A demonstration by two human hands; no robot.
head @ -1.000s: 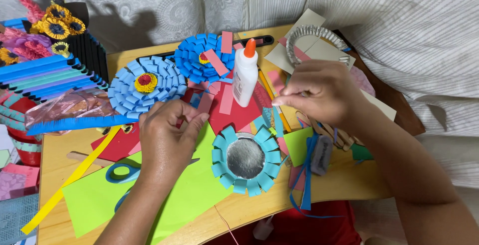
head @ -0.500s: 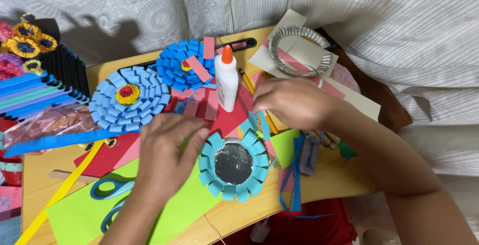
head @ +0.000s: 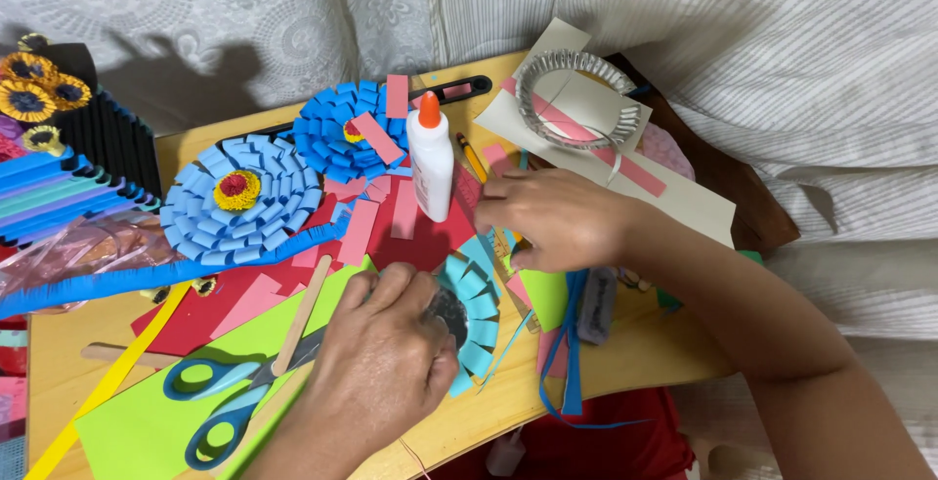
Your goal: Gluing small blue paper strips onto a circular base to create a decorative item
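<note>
Left hand (head: 376, 368) now atop rosette (head: 471, 309)

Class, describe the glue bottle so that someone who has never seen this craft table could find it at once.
Start at the wooden board covered in paper scraps. Near its far middle, on the red sheet, just left of the right hand, stands the glue bottle. It is the only upright thing there: white, with an orange cone cap, between the dark blue paper flower and the silver ring.

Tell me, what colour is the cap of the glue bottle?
Orange. The glue bottle is white, and its cap shows clearly in the head view.
</note>
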